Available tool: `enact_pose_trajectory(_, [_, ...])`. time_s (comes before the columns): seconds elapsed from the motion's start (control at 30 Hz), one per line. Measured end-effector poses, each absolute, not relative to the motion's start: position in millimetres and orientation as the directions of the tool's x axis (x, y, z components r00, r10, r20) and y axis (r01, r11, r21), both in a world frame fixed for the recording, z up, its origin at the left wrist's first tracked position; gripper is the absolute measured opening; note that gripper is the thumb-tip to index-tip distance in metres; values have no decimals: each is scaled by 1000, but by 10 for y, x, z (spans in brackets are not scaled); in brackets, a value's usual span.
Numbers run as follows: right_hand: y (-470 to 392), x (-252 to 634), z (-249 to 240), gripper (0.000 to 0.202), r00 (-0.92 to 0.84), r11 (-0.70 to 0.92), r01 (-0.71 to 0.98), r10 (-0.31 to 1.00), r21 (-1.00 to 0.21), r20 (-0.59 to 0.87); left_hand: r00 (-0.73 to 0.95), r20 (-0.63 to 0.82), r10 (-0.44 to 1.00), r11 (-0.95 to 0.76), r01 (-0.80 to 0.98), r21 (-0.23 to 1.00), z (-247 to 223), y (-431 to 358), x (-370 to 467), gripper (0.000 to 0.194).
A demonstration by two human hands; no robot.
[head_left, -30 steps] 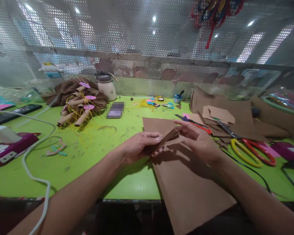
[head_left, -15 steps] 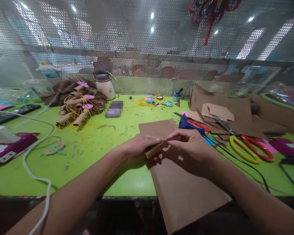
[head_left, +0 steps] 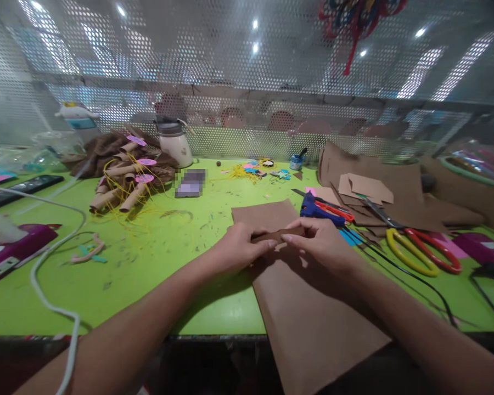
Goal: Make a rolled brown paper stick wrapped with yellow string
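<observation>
Between my two hands is a small piece of brown paper (head_left: 278,236), curled into a narrow roll. My left hand (head_left: 247,244) grips its left end, thumb along the near side. On the right end, my right hand (head_left: 319,241) pinches it with thumb and fingers. Below both hands lies a large brown paper sheet (head_left: 313,318), which hangs over the table's front edge. A blue glue gun (head_left: 319,208) rests just beyond my right hand. Scissors with yellow and red handles (head_left: 422,252) lie farther right.
Paper tubes with yellow strings (head_left: 123,189) are piled at the left, near a flask (head_left: 175,145). A white cable (head_left: 51,299) crosses the left side by a purple power strip (head_left: 20,249). Brown paper stacks (head_left: 379,181) stand at the right. A perforated screen (head_left: 230,104) closes the back.
The small brown paper has turned from slanted to nearly level and looks more rolled. My left hand has shifted its grip, its thumb now on the near side.
</observation>
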State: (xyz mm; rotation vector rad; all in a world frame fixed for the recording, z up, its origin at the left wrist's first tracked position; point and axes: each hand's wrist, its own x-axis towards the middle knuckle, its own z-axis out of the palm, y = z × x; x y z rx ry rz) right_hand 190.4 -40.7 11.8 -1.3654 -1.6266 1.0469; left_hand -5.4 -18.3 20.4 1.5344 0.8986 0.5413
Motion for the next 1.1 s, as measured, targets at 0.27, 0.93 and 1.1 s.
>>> enact_pose_trajectory(0.27, [-409,1924,88,25,-168,69,201,985,-977,35,611,-198,767,104,186,977,179,-138,-42,27])
enact_pose_trajectory(0.93, [-380,1819,84,44,-55,99,418,995,-903,83,655,-151,740,70,149,986,42,-87,2,25])
enact_pose_trajectory(1.1, [-406,1854,126,41,-77,54,342,997,-938,30,735,-186,652,116,146,982,85,-72,-62,29])
